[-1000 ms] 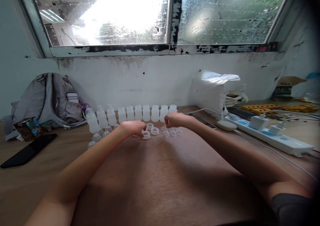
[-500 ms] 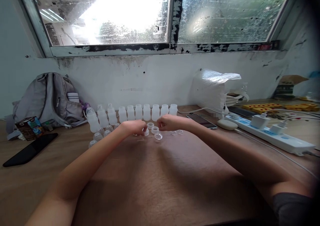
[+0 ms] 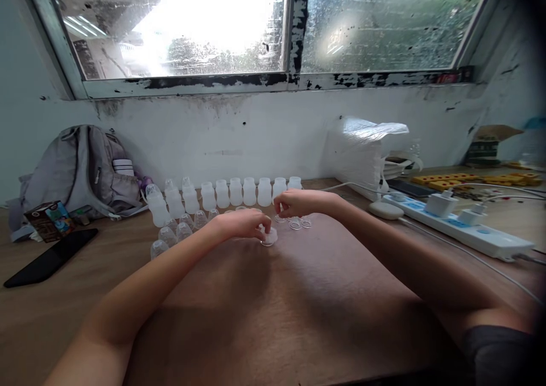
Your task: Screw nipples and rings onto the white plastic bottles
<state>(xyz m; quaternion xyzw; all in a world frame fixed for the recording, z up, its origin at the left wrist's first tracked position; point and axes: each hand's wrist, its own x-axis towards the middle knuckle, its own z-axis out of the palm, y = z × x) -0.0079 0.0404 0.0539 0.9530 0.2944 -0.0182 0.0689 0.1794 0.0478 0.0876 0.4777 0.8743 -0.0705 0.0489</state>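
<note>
A row of small translucent white bottles [image 3: 239, 193] stands along the wall on the wooden table [image 3: 273, 306]. My left hand [image 3: 242, 225] is curled, its fingertips pinched on a white screw ring [image 3: 269, 236] that rests on the table. My right hand [image 3: 295, 203] is closed just behind it, fingers pressed together above a few clear teats [image 3: 295, 224]; what it holds I cannot make out. Clear domed caps [image 3: 170, 235] lie to the left of my left wrist.
A grey backpack [image 3: 81, 173], a small carton [image 3: 50, 220] and a black phone [image 3: 49, 257] are at the left. At the right lie a white plastic bag [image 3: 362, 150], a white power strip [image 3: 460, 227] with chargers and cables, and yellow parts [image 3: 469, 178].
My left hand has moved right and nearer to me onto a ring. My right hand shifted slightly back towards the bottles. The loose rings behind my left hand are now hidden.
</note>
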